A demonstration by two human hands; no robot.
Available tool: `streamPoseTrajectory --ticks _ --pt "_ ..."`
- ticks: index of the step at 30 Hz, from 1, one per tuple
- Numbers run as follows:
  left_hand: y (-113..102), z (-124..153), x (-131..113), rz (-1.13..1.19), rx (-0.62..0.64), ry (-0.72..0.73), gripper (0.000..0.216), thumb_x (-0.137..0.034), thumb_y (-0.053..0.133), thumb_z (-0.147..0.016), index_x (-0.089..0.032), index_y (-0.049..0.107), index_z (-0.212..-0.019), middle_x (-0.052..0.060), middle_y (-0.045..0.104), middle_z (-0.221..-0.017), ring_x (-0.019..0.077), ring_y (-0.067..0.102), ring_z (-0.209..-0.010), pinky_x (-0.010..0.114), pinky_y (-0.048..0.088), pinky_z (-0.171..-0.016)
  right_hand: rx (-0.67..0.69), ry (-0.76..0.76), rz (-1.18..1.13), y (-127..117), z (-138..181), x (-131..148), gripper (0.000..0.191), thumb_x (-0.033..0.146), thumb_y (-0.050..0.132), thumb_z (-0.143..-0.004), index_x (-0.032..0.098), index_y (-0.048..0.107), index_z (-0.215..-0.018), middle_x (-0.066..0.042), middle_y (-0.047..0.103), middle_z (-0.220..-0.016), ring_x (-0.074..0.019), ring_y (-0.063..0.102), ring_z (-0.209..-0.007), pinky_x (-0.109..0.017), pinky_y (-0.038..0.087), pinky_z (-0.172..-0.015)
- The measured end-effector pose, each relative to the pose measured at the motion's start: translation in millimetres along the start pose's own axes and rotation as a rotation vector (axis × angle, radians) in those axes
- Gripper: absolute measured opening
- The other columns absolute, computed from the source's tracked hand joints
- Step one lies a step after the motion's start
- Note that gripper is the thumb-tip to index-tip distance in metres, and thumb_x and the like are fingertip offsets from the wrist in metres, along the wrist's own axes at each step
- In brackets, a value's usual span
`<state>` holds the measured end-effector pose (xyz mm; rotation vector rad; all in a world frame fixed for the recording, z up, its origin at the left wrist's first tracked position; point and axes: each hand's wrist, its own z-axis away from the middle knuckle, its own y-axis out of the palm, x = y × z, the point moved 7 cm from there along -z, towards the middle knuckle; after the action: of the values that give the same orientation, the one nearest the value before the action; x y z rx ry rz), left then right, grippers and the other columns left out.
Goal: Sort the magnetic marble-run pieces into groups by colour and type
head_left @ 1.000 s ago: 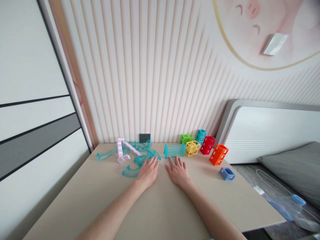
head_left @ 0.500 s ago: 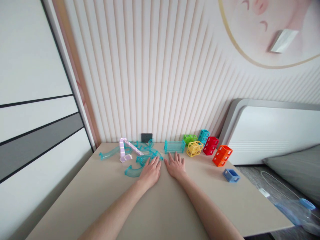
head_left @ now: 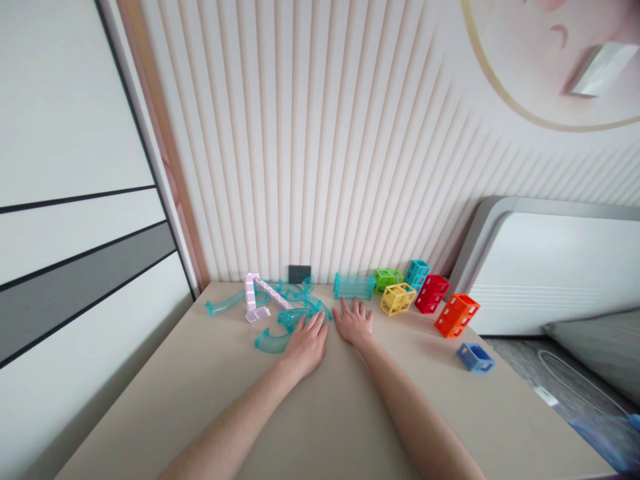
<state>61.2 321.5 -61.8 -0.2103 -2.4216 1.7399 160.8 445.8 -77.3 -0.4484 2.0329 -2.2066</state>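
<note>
My left hand (head_left: 307, 343) lies flat on the beige table (head_left: 210, 387), fingers stretched out, its fingertips beside a curved clear teal track piece (head_left: 273, 341). My right hand (head_left: 356, 323) lies flat too, fingers spread, just in front of a straight teal ribbed track piece (head_left: 353, 286). Neither hand holds anything. More teal track curves (head_left: 300, 308) and a lilac stair piece (head_left: 260, 296) lie to the left of my hands.
Hollow cube blocks stand at the back right: green (head_left: 387, 278), teal (head_left: 416, 272), yellow (head_left: 397, 298), red (head_left: 432, 293), orange (head_left: 457, 315). A blue block (head_left: 475, 357) lies apart. A dark wall socket (head_left: 299, 273) sits behind. A bed headboard (head_left: 550, 267) is at the right.
Both hands have slid a little farther across the table toward the teal pieces while staying flat. The camera has turned slightly, shifting everything right.
</note>
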Motion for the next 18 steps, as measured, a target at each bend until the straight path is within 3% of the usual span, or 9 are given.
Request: streamPoseTrajectory --ticks 18 --pt "-4 1 -1 0.006 0.016 -0.005 0.046 -0.022 0.041 -0.096 -0.015 0.054 -0.139 0.015 0.044 -0.155 0.0277 0.039 -0.144 0.050 0.034 -0.116 0.036 0.001 0.006 3 -24 -2 0.073 0.064 0.017 -0.098 0.026 0.015 -0.161 -0.016 0.010 -0.168 -0.0358 0.011 -0.152 -0.061 0.004 -0.113"
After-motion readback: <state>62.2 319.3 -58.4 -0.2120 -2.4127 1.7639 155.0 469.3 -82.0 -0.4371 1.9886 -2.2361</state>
